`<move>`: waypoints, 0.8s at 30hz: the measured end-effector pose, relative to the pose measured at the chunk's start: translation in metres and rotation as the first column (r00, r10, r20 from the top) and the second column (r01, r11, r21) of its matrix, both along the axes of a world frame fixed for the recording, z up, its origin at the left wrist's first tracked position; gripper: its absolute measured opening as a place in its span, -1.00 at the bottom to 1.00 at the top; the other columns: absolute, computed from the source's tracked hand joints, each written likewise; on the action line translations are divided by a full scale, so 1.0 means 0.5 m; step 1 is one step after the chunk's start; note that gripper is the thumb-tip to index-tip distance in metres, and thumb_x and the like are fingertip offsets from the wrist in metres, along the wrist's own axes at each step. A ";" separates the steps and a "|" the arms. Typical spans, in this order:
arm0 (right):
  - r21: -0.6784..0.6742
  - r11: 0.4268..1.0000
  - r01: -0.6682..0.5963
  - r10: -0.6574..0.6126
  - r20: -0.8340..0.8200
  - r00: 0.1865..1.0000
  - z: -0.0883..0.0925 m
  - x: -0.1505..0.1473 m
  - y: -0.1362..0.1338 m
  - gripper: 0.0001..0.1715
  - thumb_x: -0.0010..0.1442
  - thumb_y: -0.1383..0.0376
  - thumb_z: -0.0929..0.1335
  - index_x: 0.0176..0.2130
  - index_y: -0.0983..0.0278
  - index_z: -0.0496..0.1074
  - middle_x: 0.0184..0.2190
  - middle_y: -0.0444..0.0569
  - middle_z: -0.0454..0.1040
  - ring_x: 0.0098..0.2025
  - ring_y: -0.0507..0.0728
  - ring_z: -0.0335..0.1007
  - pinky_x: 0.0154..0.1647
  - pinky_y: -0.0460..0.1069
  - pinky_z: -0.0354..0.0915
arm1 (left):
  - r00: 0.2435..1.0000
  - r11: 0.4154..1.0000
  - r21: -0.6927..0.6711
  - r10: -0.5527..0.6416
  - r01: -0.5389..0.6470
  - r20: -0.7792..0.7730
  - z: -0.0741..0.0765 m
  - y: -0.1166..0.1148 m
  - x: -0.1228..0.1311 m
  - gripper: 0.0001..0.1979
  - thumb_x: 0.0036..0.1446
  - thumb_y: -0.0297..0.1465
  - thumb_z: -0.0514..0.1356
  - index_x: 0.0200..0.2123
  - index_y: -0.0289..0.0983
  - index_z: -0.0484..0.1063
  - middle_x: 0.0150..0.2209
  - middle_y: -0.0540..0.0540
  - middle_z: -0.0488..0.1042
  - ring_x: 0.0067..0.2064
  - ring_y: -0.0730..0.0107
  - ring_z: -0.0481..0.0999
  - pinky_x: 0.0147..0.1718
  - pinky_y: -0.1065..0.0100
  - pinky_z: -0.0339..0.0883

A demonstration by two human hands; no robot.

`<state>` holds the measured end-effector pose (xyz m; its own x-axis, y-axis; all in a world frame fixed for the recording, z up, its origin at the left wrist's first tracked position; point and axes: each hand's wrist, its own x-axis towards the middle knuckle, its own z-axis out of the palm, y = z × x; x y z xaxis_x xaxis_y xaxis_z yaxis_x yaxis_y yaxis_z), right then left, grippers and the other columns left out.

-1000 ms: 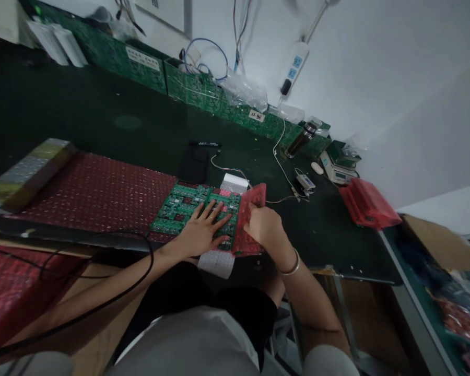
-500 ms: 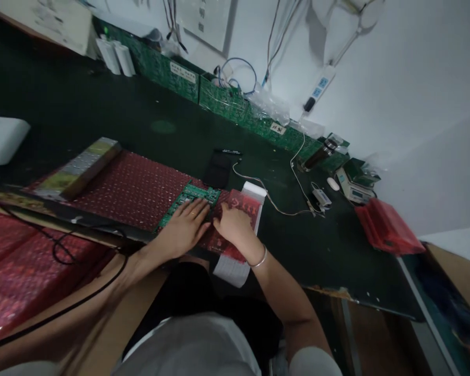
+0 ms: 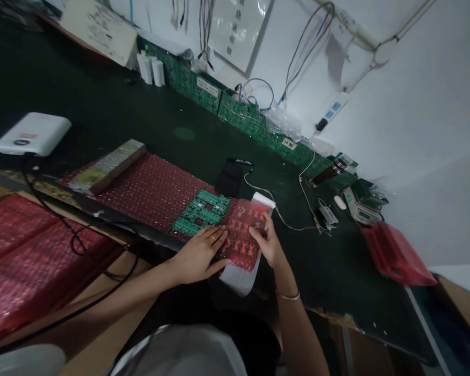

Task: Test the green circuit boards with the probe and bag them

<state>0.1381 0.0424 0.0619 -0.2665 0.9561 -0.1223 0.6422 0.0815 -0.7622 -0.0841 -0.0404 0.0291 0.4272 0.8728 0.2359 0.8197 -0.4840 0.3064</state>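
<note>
Nearest you, in the lower left of the frame, red-wrapped stacks (image 3: pixel 43 261) lie below the edge of the dark surface (image 3: pixel 321 266), with a black cable (image 3: pixel 76 237) in front of them. Just below the frame's middle, your left hand (image 3: pixel 201 253) lies flattened along the left side of the folded red bubble wrap (image 3: pixel 241 232), thumb spread away from the fingers. Your right hand (image 3: pixel 269 240) touches its right side, thumb on top; you cannot tell here whether it pinches the edge. A white paper strip (image 3: pixel 241 279) sticks out beneath the fold. Just left of it, at the frame's centre, a green circuit board (image 3: pixel 203 211) lies flat on the red bubble-wrap sheet (image 3: pixel 151 190), whose left end carries a yellow-and-silver bar (image 3: pixel 108 164). Beyond the board you have a black pouch (image 3: pixel 229 178) and a marker (image 3: pixel 242 162); a white power bank (image 3: pixel 37 133) sits at left. Red bags (image 3: pixel 395 253) are at far right, near a scale (image 3: pixel 361 208). Green boxes (image 3: pixel 243 115) line the wall, upper centre, below a power strip (image 3: pixel 332 110).
</note>
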 end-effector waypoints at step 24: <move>0.201 0.920 -0.337 0.147 0.618 0.772 0.149 -0.195 0.011 -0.64 0.31 0.20 0.21 -0.19 0.14 0.57 -0.23 -0.02 0.66 -0.10 0.22 0.61 -0.12 0.02 0.39 | 0.907 0.902 -0.105 0.420 -0.420 -0.021 0.078 0.196 -0.136 -0.48 0.19 -0.27 0.22 0.16 -0.41 0.43 0.04 -0.47 0.50 0.12 -0.18 0.46 0.08 -0.02 0.33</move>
